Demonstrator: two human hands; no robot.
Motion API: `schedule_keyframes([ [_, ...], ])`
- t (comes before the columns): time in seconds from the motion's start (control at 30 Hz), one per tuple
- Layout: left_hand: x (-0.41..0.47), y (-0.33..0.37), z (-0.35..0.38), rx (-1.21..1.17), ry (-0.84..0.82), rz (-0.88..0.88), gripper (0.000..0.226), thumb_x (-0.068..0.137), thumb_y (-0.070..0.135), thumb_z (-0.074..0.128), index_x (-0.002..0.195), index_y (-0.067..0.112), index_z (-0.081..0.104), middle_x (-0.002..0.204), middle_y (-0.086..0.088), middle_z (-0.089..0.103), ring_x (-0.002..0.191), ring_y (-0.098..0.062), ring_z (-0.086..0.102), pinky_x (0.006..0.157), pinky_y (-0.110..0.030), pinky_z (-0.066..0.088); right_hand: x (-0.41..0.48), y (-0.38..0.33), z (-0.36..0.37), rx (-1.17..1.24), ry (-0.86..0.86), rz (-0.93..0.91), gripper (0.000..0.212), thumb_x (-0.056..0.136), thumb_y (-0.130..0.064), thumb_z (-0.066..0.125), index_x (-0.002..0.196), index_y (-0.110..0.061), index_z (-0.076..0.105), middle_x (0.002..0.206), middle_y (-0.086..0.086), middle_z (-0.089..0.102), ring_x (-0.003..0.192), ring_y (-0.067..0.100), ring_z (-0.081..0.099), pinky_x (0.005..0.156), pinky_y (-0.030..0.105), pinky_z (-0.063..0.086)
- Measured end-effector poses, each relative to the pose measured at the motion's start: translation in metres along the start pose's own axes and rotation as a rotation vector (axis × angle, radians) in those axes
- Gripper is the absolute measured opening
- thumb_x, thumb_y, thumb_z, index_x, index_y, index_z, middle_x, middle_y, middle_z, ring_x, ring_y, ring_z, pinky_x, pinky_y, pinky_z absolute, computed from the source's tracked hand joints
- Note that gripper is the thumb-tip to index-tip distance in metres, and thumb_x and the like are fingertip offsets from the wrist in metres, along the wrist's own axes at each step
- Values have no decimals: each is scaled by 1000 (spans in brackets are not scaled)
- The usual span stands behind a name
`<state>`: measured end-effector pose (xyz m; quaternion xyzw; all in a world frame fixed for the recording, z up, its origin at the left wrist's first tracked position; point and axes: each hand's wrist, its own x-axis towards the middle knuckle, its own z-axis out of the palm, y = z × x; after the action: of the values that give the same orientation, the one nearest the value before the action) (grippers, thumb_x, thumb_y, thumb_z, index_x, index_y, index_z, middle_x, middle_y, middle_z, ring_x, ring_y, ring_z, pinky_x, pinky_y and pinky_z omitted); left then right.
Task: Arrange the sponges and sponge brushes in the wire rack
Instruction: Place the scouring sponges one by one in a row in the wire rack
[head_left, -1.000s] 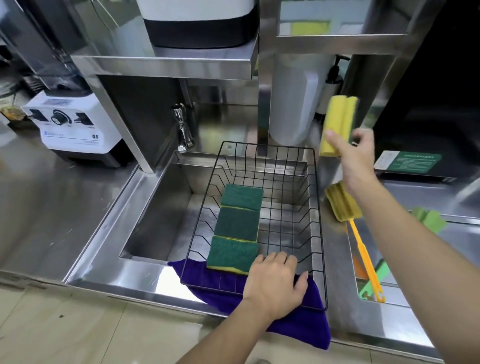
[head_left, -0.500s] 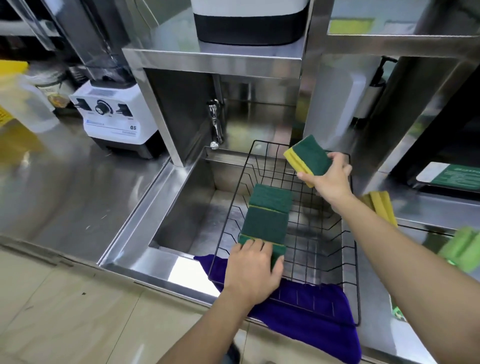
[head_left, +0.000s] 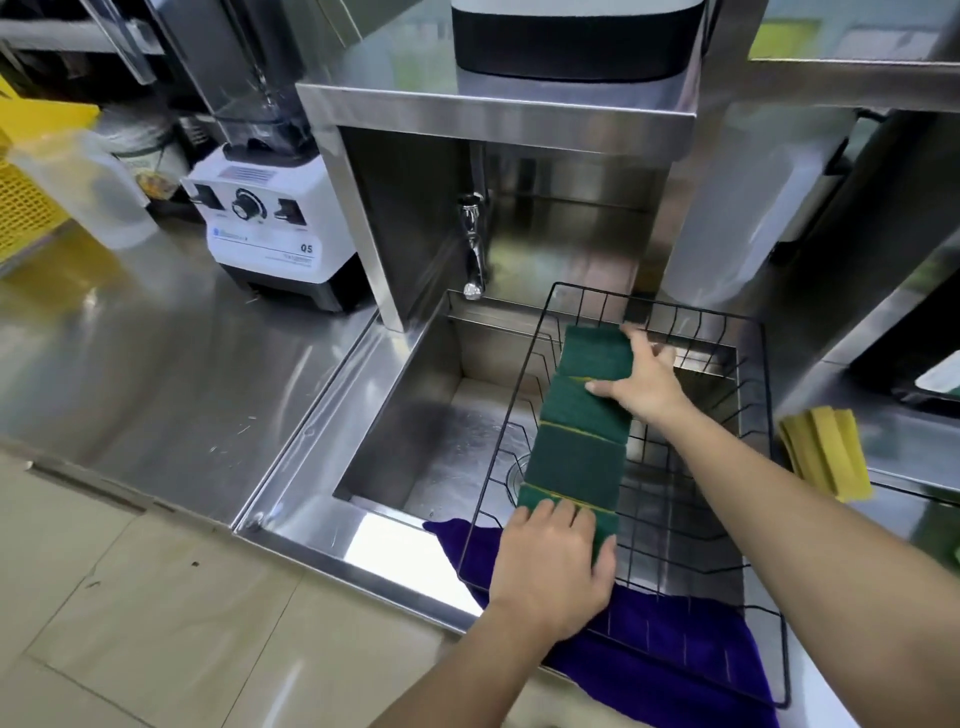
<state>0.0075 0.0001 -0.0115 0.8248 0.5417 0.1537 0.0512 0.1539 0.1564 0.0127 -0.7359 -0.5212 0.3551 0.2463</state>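
A black wire rack (head_left: 763, 395) sits over the steel sink. Several green-topped yellow sponges lie in a row along its left side, from the far sponge (head_left: 597, 349) to the near sponge (head_left: 582, 506). My right hand (head_left: 644, 382) rests on the far sponge, thumb on its near edge and fingers along its right side. My left hand (head_left: 550, 566) lies flat on the near sponge at the rack's front edge. A yellow sponge brush head (head_left: 826, 449) lies on the counter to the right of the rack.
A purple cloth (head_left: 675, 639) lies under the rack's front. The sink (head_left: 431, 415) has a tap (head_left: 474, 244) at its back. A white blender (head_left: 265, 228) stands at the left. A steel shelf (head_left: 493, 111) overhangs the sink.
My right hand brought the sponge down from above the rack's right side and set it at the far end of the row. My left hand stayed on the near sponge.
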Motion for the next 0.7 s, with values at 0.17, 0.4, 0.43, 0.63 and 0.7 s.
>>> schedule_keyframes([
  [0.17,0,0,1,-1,-12,2,33,83,38,42,69,16,61,67,-1,60,63,-20,53,59,-29,44,12,6,3,-73,-23,32,60,90,-26,59,144,-19,33,145,17,40,129,33,44,108,35,34],
  [0.4,1,0,0,2,-45,-5,33,83,36,40,69,16,62,67,0,60,63,-19,53,59,-28,45,21,8,4,-282,-131,10,68,93,-28,54,149,-21,16,141,19,46,125,36,49,103,42,41],
  [0.43,1,0,0,2,-43,-5,32,82,36,40,69,16,62,67,0,60,63,-19,53,59,-28,45,21,10,3,-326,-164,21,67,94,-32,49,150,-23,13,142,18,47,126,36,48,104,43,40],
  [0.63,0,-1,1,4,-36,0,33,83,35,40,69,16,62,67,0,60,62,-19,53,59,-29,46,12,13,-5,-562,-105,-36,65,95,-41,41,149,-24,9,142,13,48,131,31,44,106,50,28],
  [0.7,1,-1,1,8,-28,3,32,82,35,40,68,16,62,66,0,60,62,-20,54,58,-29,46,7,15,-8,-513,-61,-72,59,94,-36,46,145,-17,23,142,14,47,130,31,45,105,47,33],
])
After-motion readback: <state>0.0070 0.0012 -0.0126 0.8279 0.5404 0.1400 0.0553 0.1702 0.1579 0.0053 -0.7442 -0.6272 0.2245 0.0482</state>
